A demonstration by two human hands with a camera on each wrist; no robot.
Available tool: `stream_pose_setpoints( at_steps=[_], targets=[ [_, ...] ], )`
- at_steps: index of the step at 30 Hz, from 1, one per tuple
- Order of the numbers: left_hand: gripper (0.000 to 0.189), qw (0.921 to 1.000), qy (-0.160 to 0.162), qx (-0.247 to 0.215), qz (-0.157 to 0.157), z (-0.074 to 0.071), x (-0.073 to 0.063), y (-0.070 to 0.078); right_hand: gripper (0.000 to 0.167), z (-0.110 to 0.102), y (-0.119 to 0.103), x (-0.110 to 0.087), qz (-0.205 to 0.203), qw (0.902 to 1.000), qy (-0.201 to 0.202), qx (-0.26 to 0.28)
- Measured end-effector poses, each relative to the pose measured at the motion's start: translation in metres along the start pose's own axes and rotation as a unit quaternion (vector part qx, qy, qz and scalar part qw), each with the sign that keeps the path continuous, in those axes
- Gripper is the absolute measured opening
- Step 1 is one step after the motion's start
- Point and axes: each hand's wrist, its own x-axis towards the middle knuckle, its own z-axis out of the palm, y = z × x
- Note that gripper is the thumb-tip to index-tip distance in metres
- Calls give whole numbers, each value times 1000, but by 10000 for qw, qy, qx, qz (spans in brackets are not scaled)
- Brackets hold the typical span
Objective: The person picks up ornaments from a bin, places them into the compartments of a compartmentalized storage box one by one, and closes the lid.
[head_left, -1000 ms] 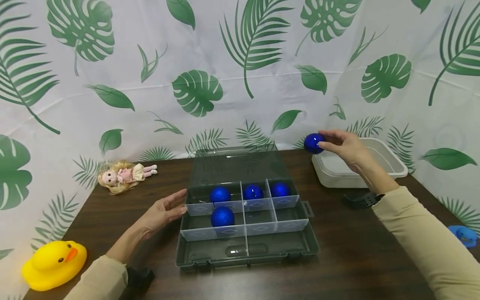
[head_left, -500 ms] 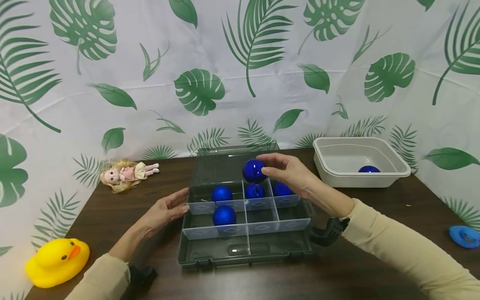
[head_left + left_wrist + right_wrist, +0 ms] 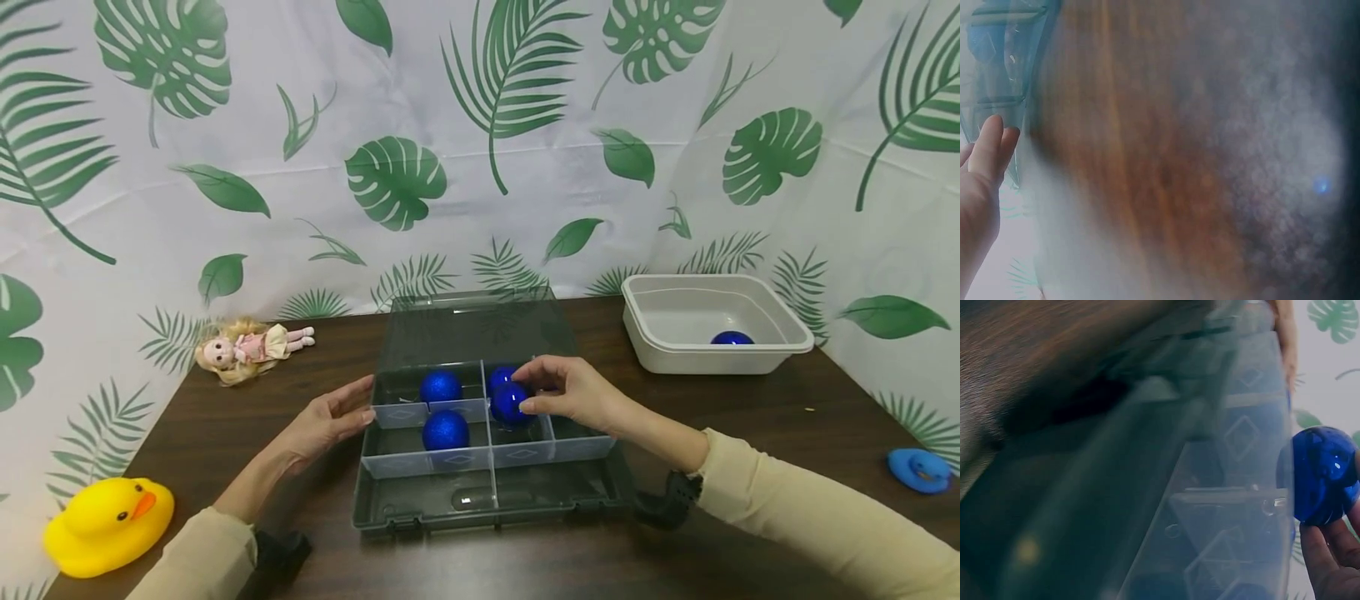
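Observation:
In the head view my right hand [image 3: 573, 390] pinches a shiny blue ball [image 3: 509, 403] over the middle-row compartment of a smoky clear divided box [image 3: 420, 521]. The same held ball [image 3: 1324, 475] shows at the right edge of the right wrist view, beside a clear divider [image 3: 1260, 437]. My left hand [image 3: 330, 421] rests its fingers at the box's left side, thumb at the rim. A glittery blue ball [image 3: 441, 387] sits in the back left compartment, another glittery ball [image 3: 446, 431] in front of it. Behind the held ball, a shiny ball [image 3: 501, 377] is partly hidden.
The box's lid [image 3: 480, 329] lies open at the back. A white tub [image 3: 712, 360] with a blue ball [image 3: 732, 337] inside stands at the back right. A doll [image 3: 255, 347] lies back left, a yellow duck [image 3: 108, 527] front left, a small blue duck [image 3: 918, 470] far right.
My right hand has carried the shiny blue ball leftward from beside the white tub, then down to the box's middle compartment. My left hand has stayed at the box's side.

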Motion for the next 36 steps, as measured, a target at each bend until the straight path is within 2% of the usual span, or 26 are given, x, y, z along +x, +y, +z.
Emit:
stream_pose_setpoints(
  at_steps=[5, 12, 17, 23, 26, 29, 33, 36],
  targets=[
    [73, 10000, -8, 4, -30, 1, 0, 1, 32, 4, 5, -3, -321, 9982, 77, -508],
    [72, 10000, -15, 46, -54, 2, 0, 0, 30, 9, 7, -6, -672, 9892, 218, -1284],
    [72, 10000, 9, 57, -76, 3, 1, 0, 31, 11, 8, -7, -763, 9879, 238, -1327],
    [72, 9999, 9, 44, -121, 4, 0, 2, 31, 2, 11, -6, -577, 9920, 419, -1043],
    [72, 9999, 11, 34, -126, 4, -1, 3, 29, -18, 12, -6, -537, 9916, 830, -831],
    [73, 9999, 6, 33, -103, 4, -1, 4, 28, -51, 13, -10, -379, 9855, 1509, -674],
    [72, 9999, -4, 89, -76, 4, -1, 4, 38, -106, 26, -22, 149, 9712, 2305, -589],
    [72, 9999, -12, 108, -73, 3, -2, 4, 43, -145, 43, -36, 584, 9638, 2552, -508]
  ],
)
